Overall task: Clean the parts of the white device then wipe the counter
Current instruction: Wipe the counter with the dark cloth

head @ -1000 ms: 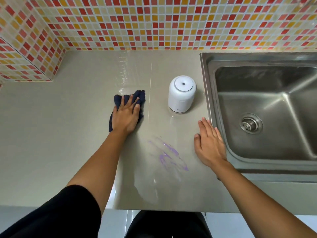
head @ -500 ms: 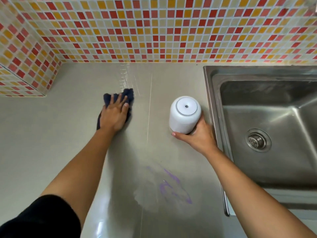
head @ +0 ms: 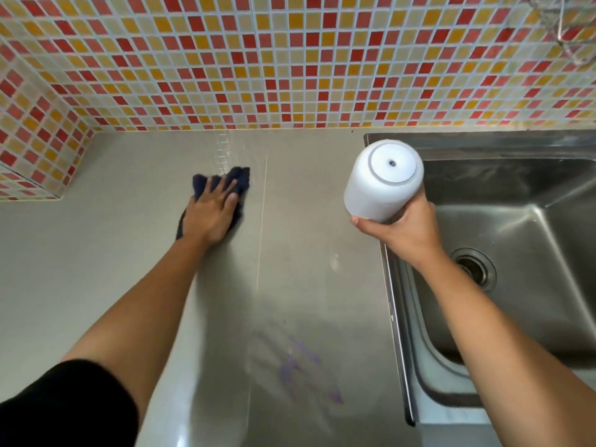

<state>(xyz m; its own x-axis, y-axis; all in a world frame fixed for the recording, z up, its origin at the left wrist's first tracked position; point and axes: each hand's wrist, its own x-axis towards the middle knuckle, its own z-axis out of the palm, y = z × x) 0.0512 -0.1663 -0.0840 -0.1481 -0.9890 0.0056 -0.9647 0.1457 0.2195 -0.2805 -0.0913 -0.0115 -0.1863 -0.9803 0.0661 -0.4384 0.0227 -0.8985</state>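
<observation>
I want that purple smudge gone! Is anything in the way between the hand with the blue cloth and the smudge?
Nothing visible. The left hand presses the blue cloth on the counter, with bare counter down to the purple smudge. The right hand holds the white device up, off to the side.

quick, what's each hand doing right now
Left hand: open, flat on the dark blue cloth.
Right hand: closed around the white device, lifted.

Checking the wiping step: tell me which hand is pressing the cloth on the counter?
The left hand, flat on the dark blue cloth; the right hand holds the white device.
</observation>
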